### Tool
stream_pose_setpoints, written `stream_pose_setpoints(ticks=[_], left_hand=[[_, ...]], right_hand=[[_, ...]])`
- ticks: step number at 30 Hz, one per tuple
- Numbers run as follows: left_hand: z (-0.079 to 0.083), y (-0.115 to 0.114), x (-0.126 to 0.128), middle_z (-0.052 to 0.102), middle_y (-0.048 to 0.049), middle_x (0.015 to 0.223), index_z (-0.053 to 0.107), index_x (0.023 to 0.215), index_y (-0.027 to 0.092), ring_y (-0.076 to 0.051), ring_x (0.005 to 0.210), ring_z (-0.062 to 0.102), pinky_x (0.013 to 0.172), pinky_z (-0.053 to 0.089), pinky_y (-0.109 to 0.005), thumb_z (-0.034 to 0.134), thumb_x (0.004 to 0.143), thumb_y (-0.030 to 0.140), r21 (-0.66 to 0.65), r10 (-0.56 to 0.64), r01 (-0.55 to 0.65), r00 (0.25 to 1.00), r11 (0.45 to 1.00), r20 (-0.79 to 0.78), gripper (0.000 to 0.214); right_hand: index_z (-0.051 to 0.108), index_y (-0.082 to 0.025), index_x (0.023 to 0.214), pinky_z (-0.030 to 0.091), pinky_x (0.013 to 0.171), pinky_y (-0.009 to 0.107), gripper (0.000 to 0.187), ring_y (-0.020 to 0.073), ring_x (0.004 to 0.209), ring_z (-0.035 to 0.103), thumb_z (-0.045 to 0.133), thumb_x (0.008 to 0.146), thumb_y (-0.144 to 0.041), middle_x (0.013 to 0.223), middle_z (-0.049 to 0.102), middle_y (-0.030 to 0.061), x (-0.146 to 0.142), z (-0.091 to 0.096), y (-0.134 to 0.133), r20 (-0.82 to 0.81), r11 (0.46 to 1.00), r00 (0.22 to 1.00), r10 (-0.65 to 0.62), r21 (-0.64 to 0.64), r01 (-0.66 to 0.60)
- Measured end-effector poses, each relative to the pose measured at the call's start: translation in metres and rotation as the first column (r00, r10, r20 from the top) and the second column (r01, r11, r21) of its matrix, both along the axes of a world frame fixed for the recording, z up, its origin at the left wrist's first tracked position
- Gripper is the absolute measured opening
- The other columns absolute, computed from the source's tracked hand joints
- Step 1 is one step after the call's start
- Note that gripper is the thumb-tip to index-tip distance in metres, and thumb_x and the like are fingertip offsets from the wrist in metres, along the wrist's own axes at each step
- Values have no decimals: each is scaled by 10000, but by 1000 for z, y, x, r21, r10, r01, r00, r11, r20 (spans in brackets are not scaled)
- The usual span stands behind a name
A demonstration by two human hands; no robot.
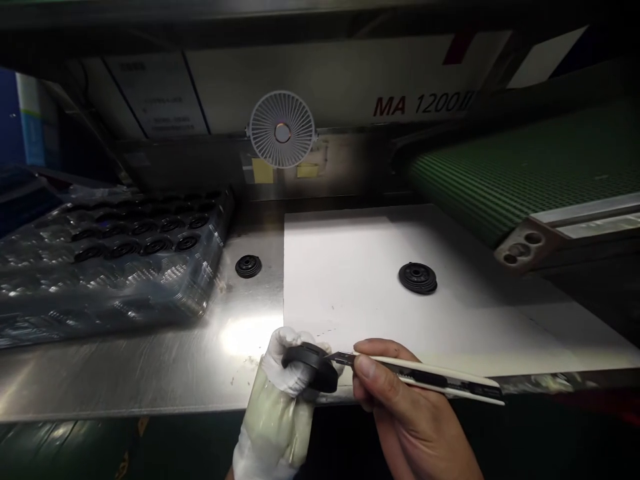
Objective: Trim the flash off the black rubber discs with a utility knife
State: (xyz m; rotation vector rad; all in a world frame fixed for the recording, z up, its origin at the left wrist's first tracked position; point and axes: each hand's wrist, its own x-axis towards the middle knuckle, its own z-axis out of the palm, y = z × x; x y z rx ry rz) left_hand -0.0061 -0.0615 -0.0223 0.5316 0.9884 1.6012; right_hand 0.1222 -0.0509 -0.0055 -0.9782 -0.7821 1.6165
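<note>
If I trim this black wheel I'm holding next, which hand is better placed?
Probably your right hand: it holds the knife, its blade pointing at the black wheel. Your gloved left hand is occupied gripping that wheel.

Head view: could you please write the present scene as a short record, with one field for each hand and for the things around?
Left hand: gloved, gripping a ridged black part
Right hand: bare, holding a utility knife, blade pointed at the gripped part; contact unclear
On white sheet: one round part
On metal table: one smaller-looking part, beside the clear tray
Tray contents: black parts
Behind: white fan
Right side: green conveyor belt
</note>
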Motion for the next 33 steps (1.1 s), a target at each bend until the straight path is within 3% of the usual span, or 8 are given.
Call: stream_pose_setpoints(ticks=[3, 6, 12, 18, 26, 33], left_hand=[[-2, 0, 11, 615, -9, 854, 592, 913, 232, -152, 776, 617, 759, 531, -296, 658, 802, 245, 25, -101, 97, 966, 995, 238, 130], [-7, -1, 17, 622, -13, 895, 622, 942, 241, -153, 852, 624, 802, 519, -264, 678, 787, 204, -16, -91, 104, 929, 994, 360, 169], [-8, 1, 23, 636, -28, 915, 653, 957, 229, -186, 882, 626, 819, 527, -309, 735, 744, 229, -87, -52, 93, 918, 992, 394, 228], [-8, 2, 22, 628, -24, 921, 645, 950, 219, -164, 872, 624, 836, 514, -280, 768, 710, 204, -131, -32, 105, 885, 986, 465, 270], [8, -1, 19, 576, -8, 820, 608, 895, 175, -126, 771, 578, 761, 494, -236, 751, 722, 205, -173, -14, 91, 915, 981, 403, 226], [11, -5, 11, 558, -17, 764, 554, 830, 170, -123, 653, 545, 620, 464, -252, 609, 817, 150, -22, -224, 238, 937, 971, 269, 60]], right_hand=[[715, -206, 897, 418, 610, 216, 214, 125, 623, 484, 794, 773, -363, 642, 572, -9, 6, 1, 1, -22, 1000, 1000, 0, -13, 0], [725, -208, 867, 413, 632, 220, 195, 128, 639, 484, 795, 775, -365, 643, 572, -8, 9, 0, 1, -33, 1000, 999, 17, 13, -17], [706, -212, 853, 399, 632, 225, 205, 123, 635, 474, 788, 773, -382, 650, 564, -18, 13, -3, -3, -17, 999, 1000, 22, 39, -21], [698, -216, 872, 393, 640, 235, 224, 127, 628, 474, 781, 778, -401, 621, 557, -21, 13, -4, -4, -30, 1000, 1000, -2, 27, 2], [705, -199, 834, 383, 586, 233, 246, 125, 596, 473, 798, 751, -411, 614, 566, -7, 14, 3, 2, 1, 992, 992, 122, 36, -122], [679, -190, 844, 397, 589, 233, 243, 119, 602, 480, 813, 747, -367, 602, 548, -23, 18, 7, 16, -68, 968, 965, 252, -2, -253]])
